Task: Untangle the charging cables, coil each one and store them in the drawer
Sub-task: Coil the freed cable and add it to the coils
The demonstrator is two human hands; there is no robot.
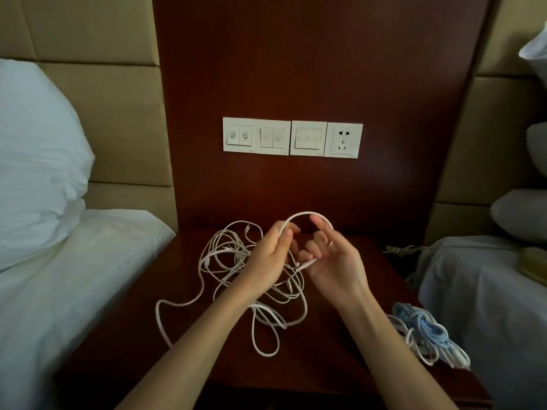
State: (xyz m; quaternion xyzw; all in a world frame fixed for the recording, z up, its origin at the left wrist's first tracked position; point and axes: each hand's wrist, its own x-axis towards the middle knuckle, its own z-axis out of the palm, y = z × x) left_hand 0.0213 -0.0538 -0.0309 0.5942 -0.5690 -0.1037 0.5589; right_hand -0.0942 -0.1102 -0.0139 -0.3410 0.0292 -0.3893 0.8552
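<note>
Two hands: both are up over the bedside table (118, 335), close together, with one white cable (305, 213) bent in an arch between them.
Left hand (270, 255): its fingers are curled tight round one side of the arch. I think it holds on so the loop does not slip away.
Right hand (333, 263): its fingers are bent too, and the other side of the arch goes over its top finger and thumb. A plug end (307, 263) pokes out by its lower fingers. I cannot tell if it belongs to the same cable. This hand looks set to make a round of the coil.
Tangle (233, 261): many thin white cables lie mixed up on the table, under and behind the hands. The held cable runs down into this mess, so it may not be free.
Blue bundle (426, 329): blue and white cables lie bunched at the front right edge of the table, apart from the tangle. They look put aside so they do not mix in.
Drawer: I cannot see it.
What could go wrong: a hard pull on the arch may drag the whole tangle along, so small, slow pulls seem best.
Around: wall switches (293, 137) are behind the table, and a pillow (35, 143) lies on the left.
</note>
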